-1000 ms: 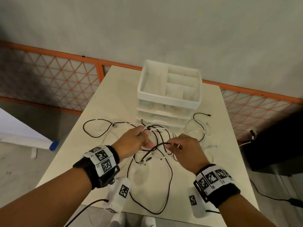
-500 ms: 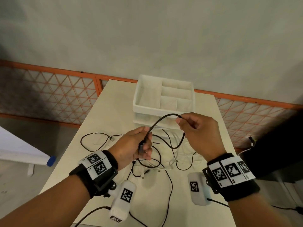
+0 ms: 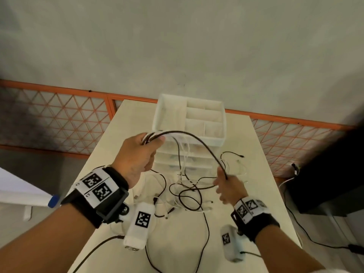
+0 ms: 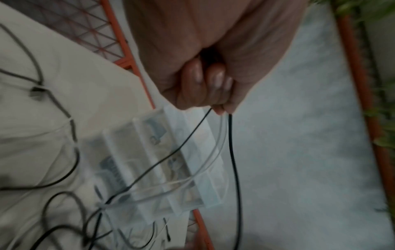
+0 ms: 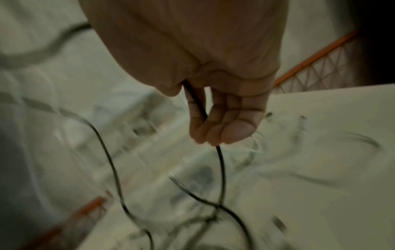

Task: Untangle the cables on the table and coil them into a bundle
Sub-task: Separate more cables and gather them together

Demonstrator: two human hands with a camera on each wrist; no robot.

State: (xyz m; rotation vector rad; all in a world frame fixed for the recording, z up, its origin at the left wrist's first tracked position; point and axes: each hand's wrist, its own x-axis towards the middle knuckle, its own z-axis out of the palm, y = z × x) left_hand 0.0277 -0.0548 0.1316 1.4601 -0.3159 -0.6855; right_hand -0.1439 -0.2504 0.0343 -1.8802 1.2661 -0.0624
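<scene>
Black cable (image 3: 199, 143) arcs from the fisted left hand (image 3: 137, 156) to the pinching right hand (image 3: 229, 187); slide it slowly, easing snags out of the tangle (image 3: 187, 196).

Dim, flat indoor light is falling evenly, casting only soft shadows. The head view is bending straight lines at its edges. Both wrist views are looking dark, grainy and motion-smeared, the right one blurring worst across its background.
</scene>
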